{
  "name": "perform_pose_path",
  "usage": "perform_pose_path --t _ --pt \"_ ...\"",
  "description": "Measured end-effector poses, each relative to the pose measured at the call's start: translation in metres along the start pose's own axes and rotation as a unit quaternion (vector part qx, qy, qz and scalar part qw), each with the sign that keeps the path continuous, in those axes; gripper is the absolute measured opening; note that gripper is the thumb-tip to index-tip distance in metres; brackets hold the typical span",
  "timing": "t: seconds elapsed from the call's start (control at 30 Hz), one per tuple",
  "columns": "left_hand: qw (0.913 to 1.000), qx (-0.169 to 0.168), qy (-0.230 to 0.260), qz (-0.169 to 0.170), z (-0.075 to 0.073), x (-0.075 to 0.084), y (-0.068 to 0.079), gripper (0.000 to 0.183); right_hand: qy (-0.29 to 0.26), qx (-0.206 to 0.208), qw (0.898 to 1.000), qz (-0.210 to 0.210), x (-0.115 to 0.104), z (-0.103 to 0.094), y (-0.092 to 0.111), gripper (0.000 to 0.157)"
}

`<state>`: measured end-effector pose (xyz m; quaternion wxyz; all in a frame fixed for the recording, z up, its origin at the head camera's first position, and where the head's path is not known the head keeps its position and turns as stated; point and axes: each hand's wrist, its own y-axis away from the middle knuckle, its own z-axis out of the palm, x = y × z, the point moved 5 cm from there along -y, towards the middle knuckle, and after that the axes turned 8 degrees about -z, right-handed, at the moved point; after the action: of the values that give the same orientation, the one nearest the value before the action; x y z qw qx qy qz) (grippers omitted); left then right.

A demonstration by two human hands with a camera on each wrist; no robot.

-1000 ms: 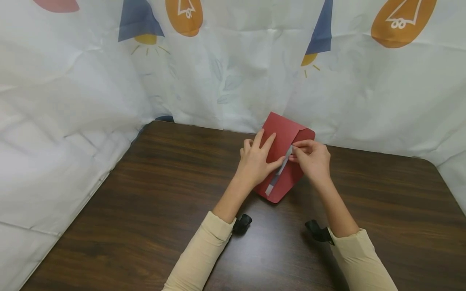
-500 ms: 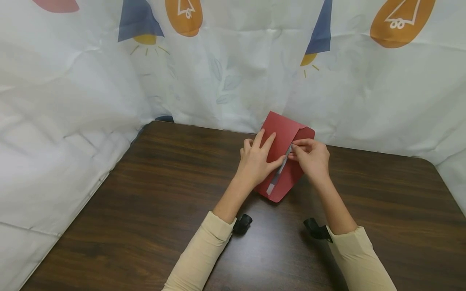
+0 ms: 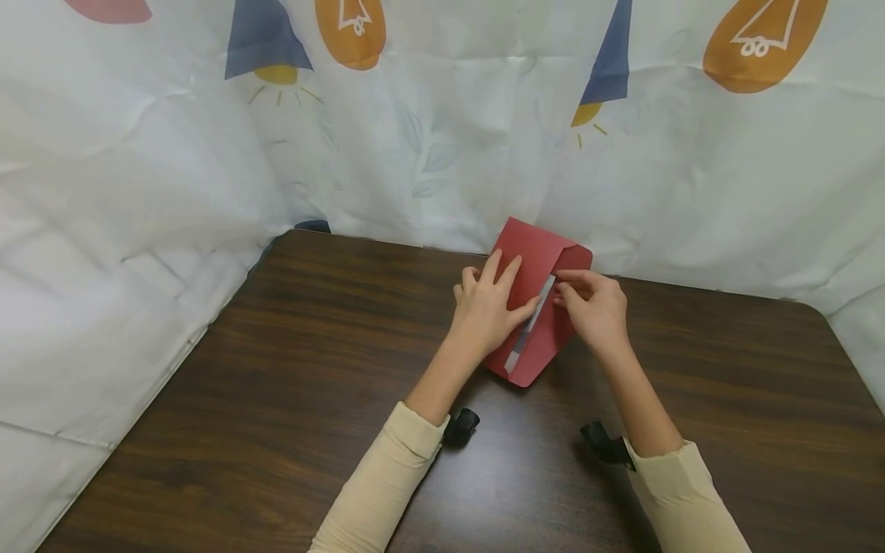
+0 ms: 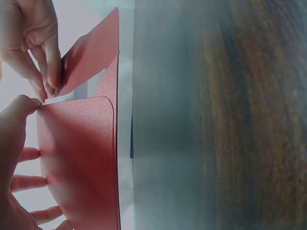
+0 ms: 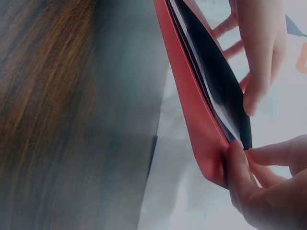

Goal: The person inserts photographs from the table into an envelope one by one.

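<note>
A red envelope (image 3: 530,244) leans at the table's back edge, its flap folded away from the pocket. A pale strip of paper (image 3: 541,303) shows in the opening, running along the slanted pocket edge. My left hand (image 3: 484,307) lies spread over the pocket side, thumb at the opening's edge. In the left wrist view the thumb tip touches the pocket's corner. My right hand (image 3: 593,307) has thumb and fingers together at the upper end of the opening, pinching the paper's end. The right wrist view shows a dark gap beside the paper (image 5: 218,108).
Both hands work over a dark wood-grain table (image 3: 276,369). A white patterned curtain (image 3: 442,138) hangs close behind its back edge and along the left side. Black wrist cameras (image 3: 461,427) sit at both sleeve cuffs.
The envelope's top has tipped slightly down and left. My right fingers have shifted a little, so the upper end of the pale strip shows more. My left hand has barely moved.
</note>
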<state>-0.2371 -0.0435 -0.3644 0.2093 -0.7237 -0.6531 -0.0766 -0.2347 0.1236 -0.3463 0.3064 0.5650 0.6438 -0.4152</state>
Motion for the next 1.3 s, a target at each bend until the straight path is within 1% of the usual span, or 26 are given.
perform_pose_path --t 0.13,0.23,0.4,0.6,0.7,0.8,0.93,1.07,1.3 --pt "0.9998 -0.017 -0.005 -0.010 0.004 -0.002 -0.001 0.072 0.014 0.018 1.000 -0.004 0.002 -0.004 0.004 0.030" --pt "0.9996 -0.023 -0.011 -0.012 0.006 -0.003 -0.002 0.073 0.017 0.027 0.999 -0.006 0.004 -0.007 0.006 0.029" --pt "0.9990 -0.033 -0.025 -0.014 0.007 -0.004 -0.004 0.075 0.021 0.029 0.999 -0.004 0.008 -0.011 0.009 0.030" --pt "0.9971 -0.060 -0.031 -0.033 0.009 -0.004 -0.002 0.074 0.055 0.033 0.998 -0.026 0.011 -0.016 0.011 0.027" --pt "0.9958 -0.071 -0.038 -0.042 0.012 -0.006 0.000 0.073 0.069 0.029 0.997 -0.033 0.011 -0.018 0.012 0.027" --pt "0.9948 -0.078 -0.045 -0.047 0.015 -0.008 0.002 0.072 0.078 0.020 0.996 -0.030 0.013 -0.021 0.013 0.028" --pt "0.9941 -0.084 -0.050 -0.047 0.021 -0.011 0.005 0.072 0.085 0.012 0.996 -0.028 0.017 -0.021 0.014 0.029" --pt "0.9931 -0.092 -0.055 -0.047 0.025 -0.012 0.007 0.073 0.094 0.005 0.995 -0.034 0.021 -0.021 0.014 0.028" --pt "0.9875 -0.121 -0.081 -0.060 0.031 -0.016 0.012 0.074 0.105 -0.013 0.994 -0.033 0.027 -0.021 0.016 0.029"
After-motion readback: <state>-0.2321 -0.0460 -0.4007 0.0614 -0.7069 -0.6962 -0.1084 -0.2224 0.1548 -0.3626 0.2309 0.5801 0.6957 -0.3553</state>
